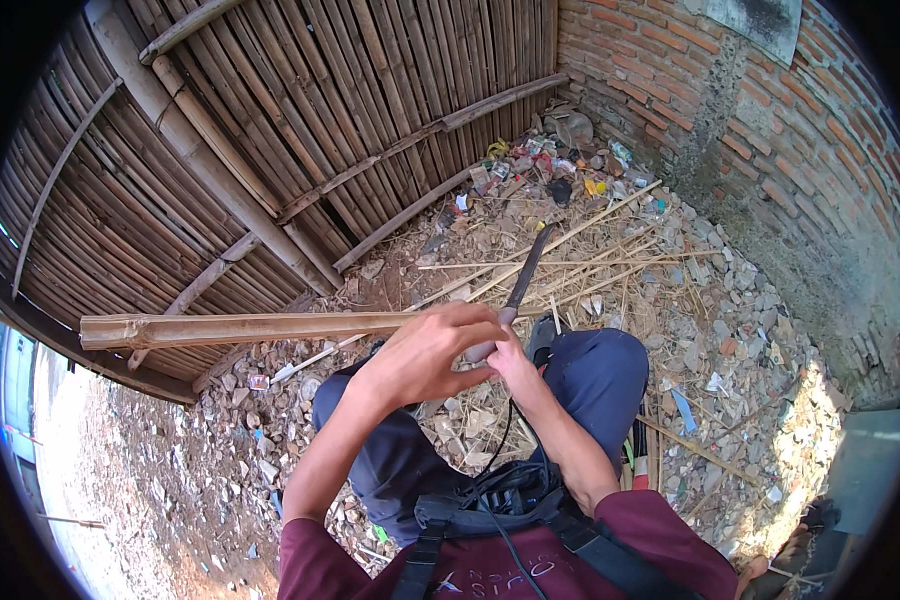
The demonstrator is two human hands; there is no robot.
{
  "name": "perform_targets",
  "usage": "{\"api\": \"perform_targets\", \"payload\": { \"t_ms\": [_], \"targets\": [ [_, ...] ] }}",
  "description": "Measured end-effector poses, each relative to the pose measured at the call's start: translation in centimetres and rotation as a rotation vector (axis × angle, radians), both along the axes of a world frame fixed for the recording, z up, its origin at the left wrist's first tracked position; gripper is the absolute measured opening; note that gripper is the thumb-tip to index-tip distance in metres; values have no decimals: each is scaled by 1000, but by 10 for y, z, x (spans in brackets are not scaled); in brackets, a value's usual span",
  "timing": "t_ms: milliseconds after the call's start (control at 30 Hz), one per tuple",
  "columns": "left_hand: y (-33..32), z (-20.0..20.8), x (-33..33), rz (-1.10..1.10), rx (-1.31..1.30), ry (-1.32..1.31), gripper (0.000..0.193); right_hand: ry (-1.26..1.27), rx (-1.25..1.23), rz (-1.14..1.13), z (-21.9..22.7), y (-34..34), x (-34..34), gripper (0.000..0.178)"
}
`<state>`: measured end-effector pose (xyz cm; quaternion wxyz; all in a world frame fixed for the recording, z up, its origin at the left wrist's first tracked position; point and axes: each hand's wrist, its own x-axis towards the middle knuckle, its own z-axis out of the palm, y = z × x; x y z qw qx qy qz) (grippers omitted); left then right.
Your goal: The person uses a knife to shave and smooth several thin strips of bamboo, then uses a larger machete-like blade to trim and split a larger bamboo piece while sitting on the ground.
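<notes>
My right hand [511, 362] is closed around the handle of a long knife [532, 268], whose dark blade points up and away from me. Just beside it, my left hand [425, 350] is curled with its thumb apart, at the right end of a split bamboo length [250, 328]. That bamboo runs out level to the left above the ground, and its right end goes out of sight behind my left fingers. The rounded grey butt of the knife handle shows between the two hands. My bent knees in dark trousers are under my forearms.
Thin bamboo strips [610, 262] lie on the stony ground ahead. Litter [570, 170] is heaped in the far corner, between a bamboo-slat wall [370, 90] and a brick wall [770, 110]. A strapped black pouch [495, 495] sits at my waist. Another person's foot shows at lower right.
</notes>
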<state>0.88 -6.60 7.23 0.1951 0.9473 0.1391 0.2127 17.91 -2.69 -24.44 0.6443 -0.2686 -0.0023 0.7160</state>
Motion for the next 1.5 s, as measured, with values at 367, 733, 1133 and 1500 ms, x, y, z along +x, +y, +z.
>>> {"api": "perform_targets", "payload": {
  "t_ms": [367,733,1133,1500],
  "targets": [
    [3,-106,-179,537,-833,-480,130,-67,-5,67,21,9,-7,49],
    [45,-20,-123,155,-396,-1360,49,-202,8,215,16,42,-32,46],
    [62,-50,-90,424,-465,-1652,60,-1066,-40,440,8,-17,-25,32],
    [56,-26,-104,428,-407,-1660,59,-1492,426,525,18,-27,-37,47]
  ]
}}
